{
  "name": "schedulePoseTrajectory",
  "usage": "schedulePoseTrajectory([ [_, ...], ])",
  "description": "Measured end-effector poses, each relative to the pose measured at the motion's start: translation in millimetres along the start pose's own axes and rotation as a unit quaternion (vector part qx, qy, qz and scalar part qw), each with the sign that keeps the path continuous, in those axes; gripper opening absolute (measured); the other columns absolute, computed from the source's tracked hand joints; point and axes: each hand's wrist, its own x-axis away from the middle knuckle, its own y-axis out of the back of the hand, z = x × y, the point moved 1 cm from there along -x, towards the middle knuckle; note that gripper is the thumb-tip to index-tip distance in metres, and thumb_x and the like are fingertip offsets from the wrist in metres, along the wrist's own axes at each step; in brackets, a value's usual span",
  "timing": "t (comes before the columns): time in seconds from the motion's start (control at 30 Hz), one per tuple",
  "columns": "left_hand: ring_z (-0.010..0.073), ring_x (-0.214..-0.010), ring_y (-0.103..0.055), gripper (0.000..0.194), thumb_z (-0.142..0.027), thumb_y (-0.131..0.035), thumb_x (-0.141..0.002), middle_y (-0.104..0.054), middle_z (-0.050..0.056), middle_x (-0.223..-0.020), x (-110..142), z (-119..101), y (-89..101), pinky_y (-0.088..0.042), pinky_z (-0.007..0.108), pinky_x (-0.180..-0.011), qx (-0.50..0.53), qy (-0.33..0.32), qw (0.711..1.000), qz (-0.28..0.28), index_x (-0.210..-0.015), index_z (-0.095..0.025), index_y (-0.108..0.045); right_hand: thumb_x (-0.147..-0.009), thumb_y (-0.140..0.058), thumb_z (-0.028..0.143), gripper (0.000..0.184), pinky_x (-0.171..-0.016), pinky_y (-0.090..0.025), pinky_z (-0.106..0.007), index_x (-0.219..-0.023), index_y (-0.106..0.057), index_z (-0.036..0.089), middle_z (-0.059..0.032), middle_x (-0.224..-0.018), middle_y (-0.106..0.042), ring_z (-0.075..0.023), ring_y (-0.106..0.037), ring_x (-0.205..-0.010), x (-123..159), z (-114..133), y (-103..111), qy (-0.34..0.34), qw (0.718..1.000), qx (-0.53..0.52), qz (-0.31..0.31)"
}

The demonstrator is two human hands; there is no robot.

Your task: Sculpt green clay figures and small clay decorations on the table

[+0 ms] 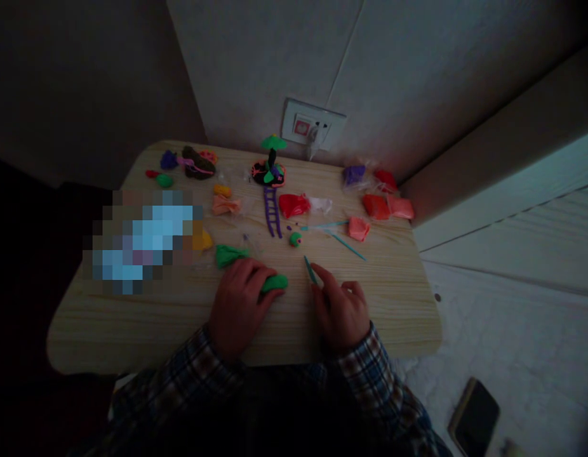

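Pinched in my left hand (pixel 240 304) is a lump of green modelling clay (pixel 275 283), low over the table (pixel 294 336). My right hand (pixel 340 311) grips a thin teal modelling tool (pixel 310 270), its tip pointing away from me and toward the left. Just beyond the two hands lies a small green clay ball (pixel 295 239) with a reddish spot. Behind my left hand rests a bag of green clay (pixel 231 255). Farther back stands a clay model with a green-topped tree (pixel 273 158), and a purple clay ladder (pixel 272 212) runs down from its base.
Two more teal tools (pixel 348 245) lie at right of centre, near a pink clay packet (pixel 359 228). Red clay (pixel 294 204) sits mid-table. Several clay packets (pixel 376 206) fill the back right. A blurred patch (pixel 151 238) covers the left. A wall socket (pixel 313 122) is behind; a phone (pixel 475 416) lies lower right.
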Motion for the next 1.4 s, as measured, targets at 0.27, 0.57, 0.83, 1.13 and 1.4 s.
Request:
schedulePoseTrajectory([
  [0.27,0.0223,-0.082,-0.057,0.011,-0.022,-0.064,-0.084,-0.059,0.004,-0.083,0,-1,-0.5,-0.051,0.037,-0.076,0.025,0.007,1.000,-0.002,-0.093,-0.015,-0.066,-0.092,-0.041,0.013,0.032,-0.061,-0.041,-0.025,-0.112,-0.065,0.013,0.0031,-0.051,-0.064,-0.0103,-0.054,-0.044,11,17,-9,0.036,0.995,-0.090,0.018],
  [0.57,0.0214,-0.081,-0.056,0.008,-0.023,-0.063,-0.084,-0.059,0.004,-0.081,2,-3,-3.0,-0.050,0.036,-0.075,0.008,-0.001,1.000,-0.019,-0.087,-0.016,-0.065,-0.091,-0.037,0.015,0.033,-0.060,-0.041,-0.026,-0.109,-0.065,0.014,0.0011,-0.051,-0.064,-0.0137,-0.055,-0.046,7,17,-10,0.009,0.994,-0.108,0.036],
  [0.83,0.0235,-0.085,-0.057,0.011,-0.023,-0.066,-0.082,-0.060,0.005,-0.086,1,-3,-3.4,-0.050,0.038,-0.078,0.004,0.008,1.000,-0.006,-0.088,-0.016,-0.061,-0.090,-0.039,0.013,0.033,-0.061,-0.038,-0.027,-0.110,-0.065,0.014,0.0025,-0.049,-0.062,-0.0132,-0.051,-0.044,7,15,-14,0.022,0.994,-0.098,0.037],
  [1.13,0.0264,-0.095,-0.058,0.025,-0.028,-0.068,-0.080,-0.063,0.007,-0.099,11,8,0.3,-0.049,0.042,-0.087,0.008,0.033,0.999,-0.029,-0.101,-0.018,-0.059,-0.092,-0.040,0.018,0.032,-0.064,-0.040,-0.026,-0.115,-0.063,0.015,0.0056,-0.046,-0.059,-0.0124,-0.053,-0.044,4,-3,-8,-0.012,0.992,-0.117,0.051],
  [1.4,0.0204,-0.073,-0.064,0.063,-0.044,-0.071,-0.077,-0.066,0.000,-0.080,18,-2,-1.1,-0.054,0.037,-0.078,0.032,0.061,0.996,-0.063,-0.127,-0.017,-0.044,-0.091,-0.040,0.015,0.031,-0.062,-0.039,-0.027,-0.110,-0.065,0.010,0.0046,-0.043,-0.059,-0.0127,-0.054,-0.040,4,9,-10,0.001,0.997,-0.077,0.009],
])
